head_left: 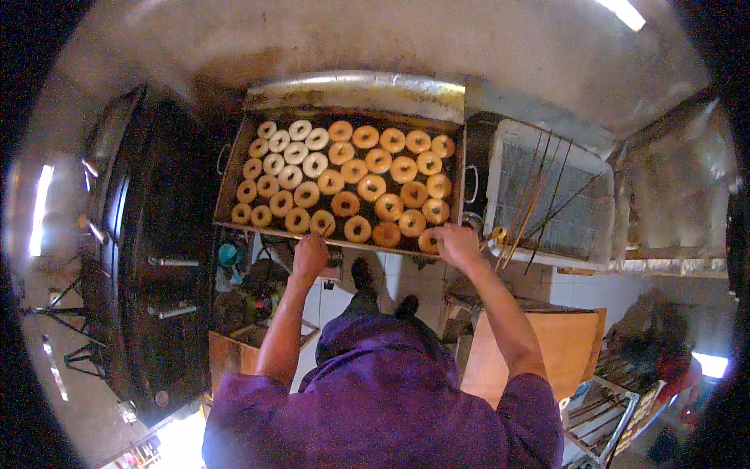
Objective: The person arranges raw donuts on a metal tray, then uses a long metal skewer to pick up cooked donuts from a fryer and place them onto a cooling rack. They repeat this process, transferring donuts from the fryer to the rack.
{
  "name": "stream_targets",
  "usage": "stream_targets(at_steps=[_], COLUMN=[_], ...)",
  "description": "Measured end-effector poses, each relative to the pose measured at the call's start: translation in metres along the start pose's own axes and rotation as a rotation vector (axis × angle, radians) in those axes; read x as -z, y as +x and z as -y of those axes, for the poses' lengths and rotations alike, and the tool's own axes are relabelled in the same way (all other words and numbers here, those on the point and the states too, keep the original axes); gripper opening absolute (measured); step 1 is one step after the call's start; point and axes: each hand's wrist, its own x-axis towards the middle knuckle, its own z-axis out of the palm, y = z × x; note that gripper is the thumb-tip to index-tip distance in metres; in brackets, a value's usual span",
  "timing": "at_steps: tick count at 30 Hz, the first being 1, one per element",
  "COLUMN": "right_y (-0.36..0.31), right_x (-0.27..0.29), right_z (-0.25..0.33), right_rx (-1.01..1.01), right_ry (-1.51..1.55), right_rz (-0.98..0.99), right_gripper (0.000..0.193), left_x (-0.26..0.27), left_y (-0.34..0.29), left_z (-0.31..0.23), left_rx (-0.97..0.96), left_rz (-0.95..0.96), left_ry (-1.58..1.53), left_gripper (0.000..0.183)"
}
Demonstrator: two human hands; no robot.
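Note:
Rows of doughnuts point(371, 187) float in dark oil in a wide rectangular metal fryer point(355, 92). Those at the far left, such as one pale doughnut point(300, 130), are whitish; most toward the right are golden to brown. My left hand point(311, 255) is closed at the fryer's near edge, below a golden doughnut point(323, 222). A thin, light stick seems to reach from its fingers to that doughnut. At the near right corner, my right hand point(459, 245) is closed beside a browned doughnut point(429, 241); whatever its fingers hold is too small to make out.
Right of the fryer stands a pale rectangular tray point(500, 195) with a wire rack and several long, thin sticks point(539, 187) across it. A large black cabinet point(168, 258) is on the left. Near my right arm is a wooden board point(539, 348), with a metal rack point(625, 422) behind.

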Motion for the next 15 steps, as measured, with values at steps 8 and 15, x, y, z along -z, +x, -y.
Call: stream_targets(at_steps=[8,15], right_y=[-0.014,0.007], right_x=[0.042,-0.014], right_z=[0.056,0.114], right_rx=[0.084,-0.301], right_ry=[-0.012,0.224], right_rz=[-0.039,-0.14], right_gripper=[0.036,0.043], left_x=[0.031,0.038], left_y=[-0.048,0.017], left_z=[0.027,0.09], left_rx=[0.031,0.214], left_rz=[-0.23,-0.213], left_ry=[-0.12,-0.434], left_gripper=[0.027,0.034])
